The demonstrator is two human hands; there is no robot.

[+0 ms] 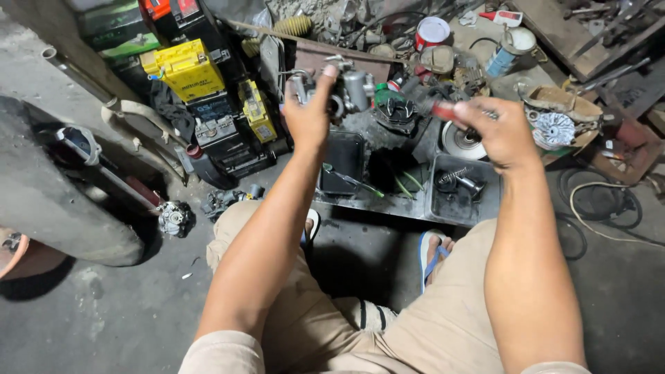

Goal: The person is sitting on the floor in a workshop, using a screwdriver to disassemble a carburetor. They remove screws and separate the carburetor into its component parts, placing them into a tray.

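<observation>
Dirty shop floor below, the left hand (308,114) clamps a gray engine part (339,86) up high, the right hand (500,131) beside it squeezes a red-handled tool (443,111), likely to poke in next.

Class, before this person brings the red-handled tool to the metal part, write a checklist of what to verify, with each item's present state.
1. Left hand grips the metal part raised off the floor: ok.
2. Right hand holds the red-handled tool: ok.
3. Tool tip visible and aligned with the part: cannot tell, blurred.
4. Tool and part apart, not touching: ok.
5. Black tray lies below the hands: ok.
6. Floor around the feet free of loose parts: not ok.
</observation>
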